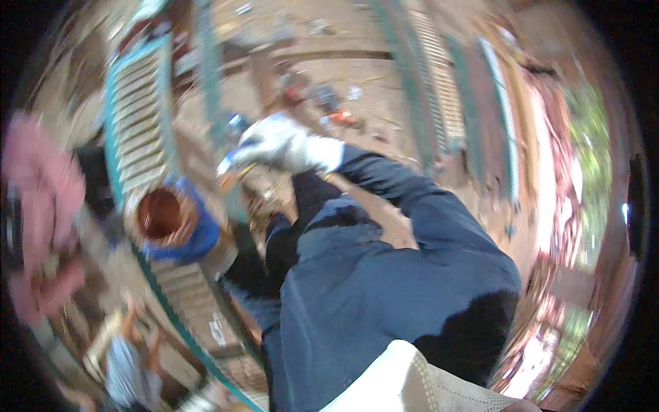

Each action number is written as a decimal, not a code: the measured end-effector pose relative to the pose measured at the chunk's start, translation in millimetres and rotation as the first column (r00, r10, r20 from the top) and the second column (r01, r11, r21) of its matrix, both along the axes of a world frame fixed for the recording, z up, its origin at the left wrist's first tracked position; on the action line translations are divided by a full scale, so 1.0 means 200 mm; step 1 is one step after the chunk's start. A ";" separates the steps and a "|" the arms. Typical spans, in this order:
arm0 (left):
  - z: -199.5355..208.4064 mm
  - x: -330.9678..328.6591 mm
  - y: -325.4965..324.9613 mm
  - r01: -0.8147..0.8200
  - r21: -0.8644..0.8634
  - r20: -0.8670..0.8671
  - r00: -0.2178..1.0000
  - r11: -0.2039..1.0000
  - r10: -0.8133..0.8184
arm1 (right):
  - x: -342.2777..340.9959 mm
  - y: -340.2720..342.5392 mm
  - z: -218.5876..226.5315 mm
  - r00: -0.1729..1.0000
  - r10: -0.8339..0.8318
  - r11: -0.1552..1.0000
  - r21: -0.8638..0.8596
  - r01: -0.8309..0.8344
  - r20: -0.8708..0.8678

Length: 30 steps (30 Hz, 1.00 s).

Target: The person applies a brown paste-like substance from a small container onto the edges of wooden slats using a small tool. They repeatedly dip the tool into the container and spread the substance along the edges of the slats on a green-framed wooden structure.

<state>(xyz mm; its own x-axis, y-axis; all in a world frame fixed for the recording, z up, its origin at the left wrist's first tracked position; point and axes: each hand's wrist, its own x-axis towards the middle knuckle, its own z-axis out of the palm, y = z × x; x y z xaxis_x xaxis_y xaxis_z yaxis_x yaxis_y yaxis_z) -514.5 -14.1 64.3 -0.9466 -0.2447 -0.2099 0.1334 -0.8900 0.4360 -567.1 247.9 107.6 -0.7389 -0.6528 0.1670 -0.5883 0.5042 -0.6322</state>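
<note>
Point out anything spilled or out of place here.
Small loose bits, including a white scrap and an orange piece, lie scattered on the ground at the upper middle, which looks untidy. No spill stands out around the brown-mouthed container, though blur could hide one.

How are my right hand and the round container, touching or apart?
Apart. The head view shows a plain gap between the right hand and the container, which sits lower and further left.
</note>
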 end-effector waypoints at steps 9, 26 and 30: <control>0.01 -0.01 0.11 -0.098 -0.174 0.052 0.993 0.980 0.109 | 0.00 0.04 -0.08 0.934 0.078 0.997 0.008 -0.081 -0.349; 0.02 -0.01 0.17 -0.030 0.108 -0.044 0.998 0.994 0.035 | 0.03 0.02 0.02 0.928 0.183 0.968 0.222 -0.114 -0.323; -0.09 -0.01 0.11 0.229 0.671 -0.335 0.942 0.705 0.012 | -0.02 0.00 0.05 0.915 0.166 0.974 0.207 -0.094 -0.368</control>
<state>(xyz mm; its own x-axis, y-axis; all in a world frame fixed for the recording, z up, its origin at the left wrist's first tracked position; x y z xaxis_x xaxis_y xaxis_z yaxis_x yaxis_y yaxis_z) -517.2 8.5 45.8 -0.9993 -0.0355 0.0144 0.0281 -0.9349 -0.3537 -570.5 247.2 116.9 -0.5491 -0.7845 0.2882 -0.8339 0.4911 -0.2520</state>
